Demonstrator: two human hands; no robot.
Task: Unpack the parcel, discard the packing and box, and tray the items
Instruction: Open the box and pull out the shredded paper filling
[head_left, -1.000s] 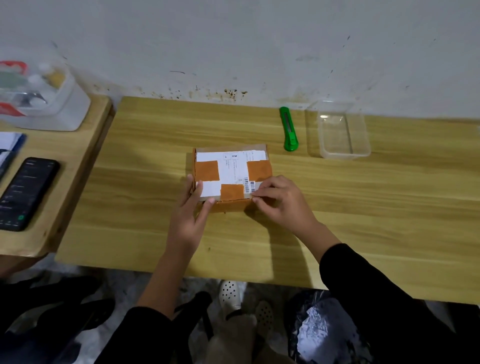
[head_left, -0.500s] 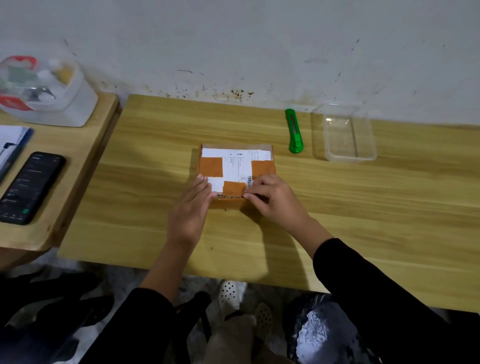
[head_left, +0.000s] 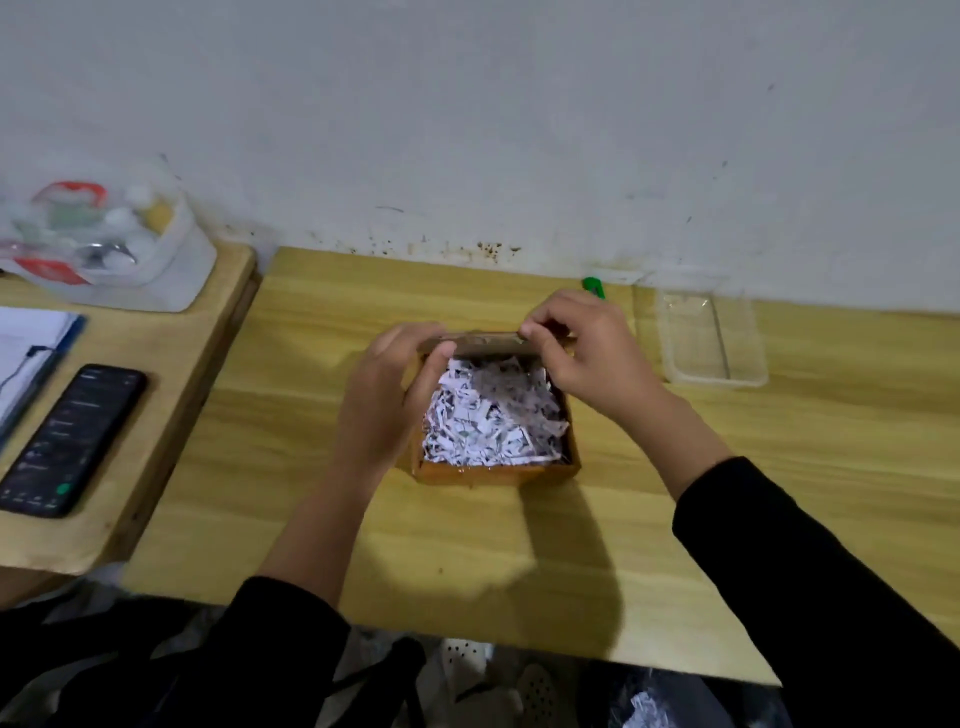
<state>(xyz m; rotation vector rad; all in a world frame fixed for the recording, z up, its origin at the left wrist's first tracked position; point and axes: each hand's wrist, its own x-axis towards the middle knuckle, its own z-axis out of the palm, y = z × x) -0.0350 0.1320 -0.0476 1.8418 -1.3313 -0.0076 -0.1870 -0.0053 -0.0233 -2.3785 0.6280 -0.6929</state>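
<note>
A small brown cardboard box (head_left: 498, 472) sits mid-table with its lid (head_left: 488, 343) swung up and back. Shredded white paper (head_left: 493, 421) fills the inside and hides whatever lies under it. My left hand (head_left: 387, 400) grips the lid's left end, thumb over the box's left wall. At the lid's far right edge, my right hand (head_left: 587, 353) pinches the flap. A clear plastic tray (head_left: 711, 338) stands at the back right, with nothing in it.
A green utility knife (head_left: 594, 287) lies mostly hidden behind my right hand. On the side table to the left are a black phone (head_left: 72, 436), papers (head_left: 31, 348) and a clear container of small items (head_left: 104, 244). A bag with shredded paper (head_left: 644, 709) sits on the floor.
The box was closed, with both hands at its near edge. Now the lid is lifted back, the shredded paper shows, and both hands hold the lid at the far side.
</note>
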